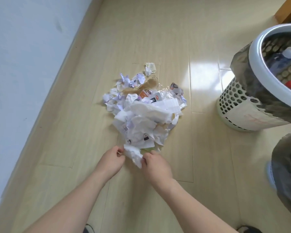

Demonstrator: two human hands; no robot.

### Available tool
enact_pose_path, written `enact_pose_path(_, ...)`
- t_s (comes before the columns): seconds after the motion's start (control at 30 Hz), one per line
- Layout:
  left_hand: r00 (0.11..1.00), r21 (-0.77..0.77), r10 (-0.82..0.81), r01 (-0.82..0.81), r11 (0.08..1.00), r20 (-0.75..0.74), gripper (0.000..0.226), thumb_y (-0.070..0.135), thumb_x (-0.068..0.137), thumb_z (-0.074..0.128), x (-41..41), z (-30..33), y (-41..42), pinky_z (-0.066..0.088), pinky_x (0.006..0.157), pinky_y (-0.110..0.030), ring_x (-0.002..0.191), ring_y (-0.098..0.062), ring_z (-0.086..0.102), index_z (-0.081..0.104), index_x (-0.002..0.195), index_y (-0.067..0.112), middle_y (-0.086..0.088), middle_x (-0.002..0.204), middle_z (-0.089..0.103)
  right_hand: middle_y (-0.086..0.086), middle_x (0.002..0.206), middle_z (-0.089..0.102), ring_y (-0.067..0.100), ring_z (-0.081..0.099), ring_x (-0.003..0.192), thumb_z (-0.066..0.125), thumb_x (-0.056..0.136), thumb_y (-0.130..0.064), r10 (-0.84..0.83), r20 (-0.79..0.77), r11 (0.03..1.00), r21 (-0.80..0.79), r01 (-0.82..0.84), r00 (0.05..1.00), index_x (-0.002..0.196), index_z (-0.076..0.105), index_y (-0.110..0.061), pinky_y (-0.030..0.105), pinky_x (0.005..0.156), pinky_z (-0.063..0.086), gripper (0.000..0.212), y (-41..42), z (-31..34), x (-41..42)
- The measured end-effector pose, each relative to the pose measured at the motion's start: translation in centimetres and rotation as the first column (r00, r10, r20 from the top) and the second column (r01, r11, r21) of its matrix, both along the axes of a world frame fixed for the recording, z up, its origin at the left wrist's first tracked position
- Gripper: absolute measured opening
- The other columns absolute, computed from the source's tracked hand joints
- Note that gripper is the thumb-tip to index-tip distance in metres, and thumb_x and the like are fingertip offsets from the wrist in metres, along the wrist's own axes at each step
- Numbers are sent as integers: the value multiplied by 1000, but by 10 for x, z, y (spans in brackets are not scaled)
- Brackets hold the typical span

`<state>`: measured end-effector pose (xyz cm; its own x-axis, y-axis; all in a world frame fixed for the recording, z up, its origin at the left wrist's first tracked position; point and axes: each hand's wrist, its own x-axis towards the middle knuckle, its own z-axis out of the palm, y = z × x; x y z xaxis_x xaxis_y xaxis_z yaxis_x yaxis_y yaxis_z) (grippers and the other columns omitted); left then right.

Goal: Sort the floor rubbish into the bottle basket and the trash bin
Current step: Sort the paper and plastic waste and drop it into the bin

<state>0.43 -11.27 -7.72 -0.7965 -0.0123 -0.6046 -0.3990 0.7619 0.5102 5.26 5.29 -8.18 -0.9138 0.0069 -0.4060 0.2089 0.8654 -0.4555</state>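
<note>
Both hands pinched a crumpled white tissue at the near edge of the floor rubbish.

The left hand and the right hand each gripped one side of the crumpled tissue, fingers curled onto it, just above the pale wooden floor. Beyond it lay the rubbish pile: crushed paper, receipts, clear wrapping and a brown scrap, with one small wad apart at the far side. To the right stood the perforated trash bin, lined with a dark bag, some litter inside. A white wall ran along the left.
</note>
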Motion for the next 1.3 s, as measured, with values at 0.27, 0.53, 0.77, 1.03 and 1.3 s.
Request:
enact_pose_path(0.27,989,-130,-105,91,987,-104,31,20,91,51,0,-2,9,49,80,-31,92,-17,58,57,121,17,0,113,55,-1,67,41,27,43,69,44,94,-27,-193,19,979,73,191,981,69,32,-18,38,55,22,29,89,22,21)
enact_pose_path(0.53,940,-32,237,-253,967,-245,46,34,87,62,-4,-2,66,45,82,-34,106,-25,55,47,127,18,-4,125,50,5,87,53,30,52,81,42,91,-11,-192,117,981,-1,193,974,95,44,-15,33,60,32,6,108,14,33)
enact_pose_path(0.77,900,-135,126,-199,971,-418,44,34,86,62,-27,1,72,44,90,-40,115,-29,47,50,126,19,-5,127,47,0,93,60,22,56,86,42,98,-23,-243,126,955,-144,260,962,99,55,-15,38,75,47,15,100,17,27)
enact_pose_path(1.03,607,-498,-629,399,770,-486,19,24,72,62,16,-27,61,47,54,-34,68,-25,58,63,91,18,0,81,55,-6,71,54,18,52,68,45,99,-30,-288,170,945,-107,308,942,96,53,-19,32,61,41,14,116,25,25)
enact_pose_path(1.3,508,-659,-819,525,539,-266,41,3,40,83,16,-33,85,42,39,-28,46,-25,57,64,74,13,-5,62,58,-6,93,56,17,57,77,44,96,-18,-221,242,963,-102,251,945,127,45,-23,31,64,44,31,142,63,40)
